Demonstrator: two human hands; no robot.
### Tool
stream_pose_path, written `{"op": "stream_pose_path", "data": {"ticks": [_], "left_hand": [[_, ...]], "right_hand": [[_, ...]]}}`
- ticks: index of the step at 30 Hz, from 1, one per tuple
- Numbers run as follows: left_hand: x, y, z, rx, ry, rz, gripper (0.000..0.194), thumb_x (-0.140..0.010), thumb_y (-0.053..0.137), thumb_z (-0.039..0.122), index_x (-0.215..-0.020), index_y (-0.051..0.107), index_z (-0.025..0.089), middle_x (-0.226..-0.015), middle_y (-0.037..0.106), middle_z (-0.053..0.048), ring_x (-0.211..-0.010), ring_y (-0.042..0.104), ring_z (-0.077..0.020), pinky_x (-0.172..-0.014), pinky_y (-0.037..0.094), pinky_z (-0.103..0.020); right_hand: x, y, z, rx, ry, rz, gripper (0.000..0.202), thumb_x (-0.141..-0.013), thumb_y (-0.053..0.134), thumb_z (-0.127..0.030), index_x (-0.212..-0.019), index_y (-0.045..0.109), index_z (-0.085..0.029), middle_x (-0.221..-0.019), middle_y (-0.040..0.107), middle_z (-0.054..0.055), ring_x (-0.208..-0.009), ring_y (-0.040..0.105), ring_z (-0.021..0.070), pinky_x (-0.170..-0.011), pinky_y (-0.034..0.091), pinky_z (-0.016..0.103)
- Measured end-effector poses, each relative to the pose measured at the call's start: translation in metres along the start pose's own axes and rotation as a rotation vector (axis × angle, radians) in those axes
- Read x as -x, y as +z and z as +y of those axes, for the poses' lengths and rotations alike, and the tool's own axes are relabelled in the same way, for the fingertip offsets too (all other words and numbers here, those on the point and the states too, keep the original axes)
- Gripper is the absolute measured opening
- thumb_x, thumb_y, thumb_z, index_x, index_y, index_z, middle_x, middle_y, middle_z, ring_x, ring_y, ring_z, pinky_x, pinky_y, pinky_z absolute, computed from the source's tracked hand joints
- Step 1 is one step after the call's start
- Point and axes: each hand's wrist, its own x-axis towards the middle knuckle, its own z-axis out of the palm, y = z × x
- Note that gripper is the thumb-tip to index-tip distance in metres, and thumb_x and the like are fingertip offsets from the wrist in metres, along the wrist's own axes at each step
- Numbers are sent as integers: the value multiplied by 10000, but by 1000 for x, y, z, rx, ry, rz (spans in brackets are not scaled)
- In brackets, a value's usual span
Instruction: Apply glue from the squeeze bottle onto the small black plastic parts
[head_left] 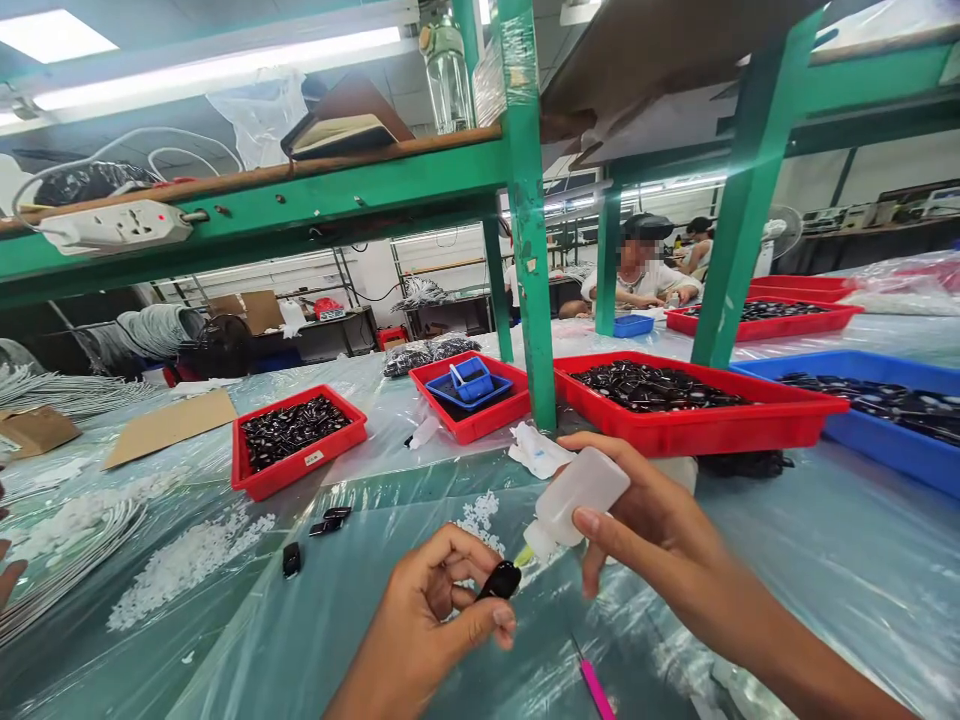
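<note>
The left hand (pixel 431 615) pinches a small black plastic part (pixel 500 580) between thumb and fingertips, low over the plastic-covered table (pixel 825 560). The right hand (pixel 645 525) grips a white squeeze bottle (pixel 577 497), tilted so its yellowish nozzle touches the part's upper right end.

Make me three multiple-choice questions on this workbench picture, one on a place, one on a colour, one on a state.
1. Where is the small blue basket?
A. inside a red tray
B. on the top shelf
C. on the floor

2. What colour is the shelf frame?
A. yellow
B. green
C. white

3. How is the squeeze bottle held?
A. standing capped on the table
B. lying in a tray
C. tipped, nozzle at the small black part

Answers: 1 A, it sits in the middle red tray. 2 B, the posts are green. 3 C, the right hand tilts it toward the part in the left hand.
</note>
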Motion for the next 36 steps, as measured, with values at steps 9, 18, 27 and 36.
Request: {"op": "stream_pose_path", "data": {"ticks": [9,18,27,36], "left_hand": [[5,3,4,-103,-12,15,254,-846,847,287,-839,626,162,-756,640,37,-648,657,-94,-638,550,-195],[7,11,10,-166,-19,92,244,-806,842,288,-795,629,169,-695,616,42,-635,589,-88,-627,510,-183],[6,9,9,-135,-40,58,262,-822,843,292,-798,609,176,-705,622,44,-626,644,-100,-624,543,-204],[7,8,10,-178,-42,54,257,-820,836,290,-798,606,178,-719,626,35,-627,647,-108,-628,544,-219]], "right_hand": [[2,7,-10,-20,47,65,587,-968,703,-512,-1451,453,-290,-948,614,11,-707,620,138,-608,614,249],[5,7,-10,18,49,76,549,-984,682,-512,-1454,466,-328,-963,614,12,-792,653,159,-685,622,254],[5,7,-9,24,55,86,565,-982,684,-505,-1465,457,-317,-957,625,22,-817,662,177,-687,636,266],[1,3,-2,-14,-1,20,504,-1021,656,-470,-1450,431,-329,-964,607,18,-792,635,157,-662,672,277]]}}
